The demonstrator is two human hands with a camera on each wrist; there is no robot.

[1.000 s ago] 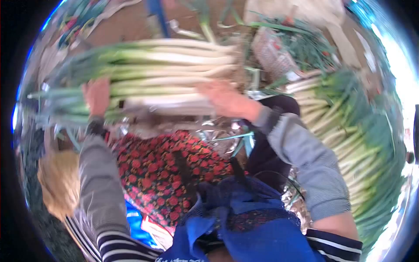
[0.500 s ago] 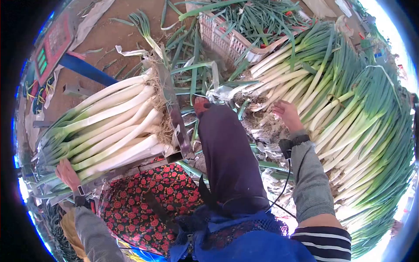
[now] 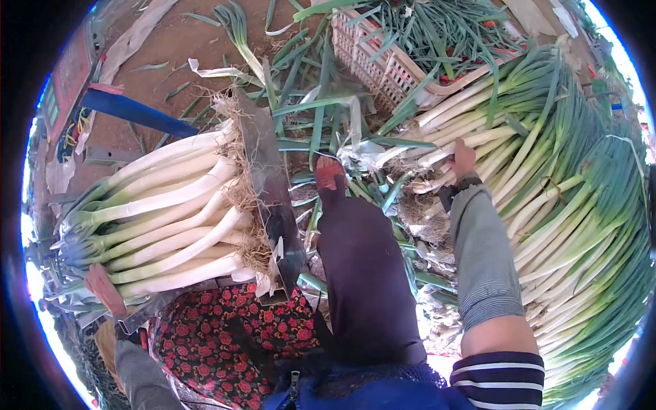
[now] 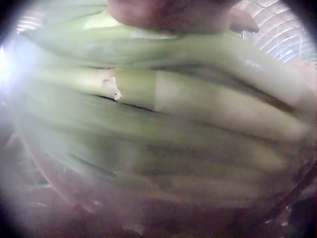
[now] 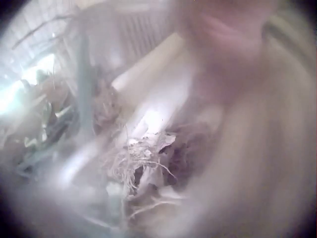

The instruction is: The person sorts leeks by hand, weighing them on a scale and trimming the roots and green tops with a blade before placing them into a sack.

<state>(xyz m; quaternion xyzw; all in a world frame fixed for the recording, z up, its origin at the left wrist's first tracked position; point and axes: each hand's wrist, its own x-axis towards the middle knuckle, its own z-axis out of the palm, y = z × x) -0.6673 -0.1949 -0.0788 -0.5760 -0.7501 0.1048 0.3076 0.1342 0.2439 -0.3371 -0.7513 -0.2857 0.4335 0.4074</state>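
Left hand (image 3: 104, 288) sits at the lower left of the head view, laid on the leaf end of the onion bundle (image 3: 164, 205). Its fingers look straight and flat against it, not wrapped round. Left wrist view shows the stalks (image 4: 163, 114) close up, pale green, side by side under that hand.

Right hand (image 3: 463, 158) is upper right of centre, on white stalks at the root edge of the onion heap (image 3: 567, 205). Its fingertips are buried among the stalks and the right wrist view is blurred, so I cannot tell if it pinches one or only touches. Roots (image 5: 138, 163) show there, hairy and soiled.

Bundle lies left of centre, roots butted against a metal plate (image 3: 270, 198), and the heap fills the right side. Plastic crate (image 3: 383, 68) of greens is at top, floral cloth (image 3: 225, 328) at bottom centre.

Handling, my guess: one long green onion is light, the whole bundle heavy. White shank looks firm and smooth, maybe slick where skin peels. Leaves are soft and will fold and bruise. I would grip the white part just above the roots, and lift the bundle with both hands underneath.
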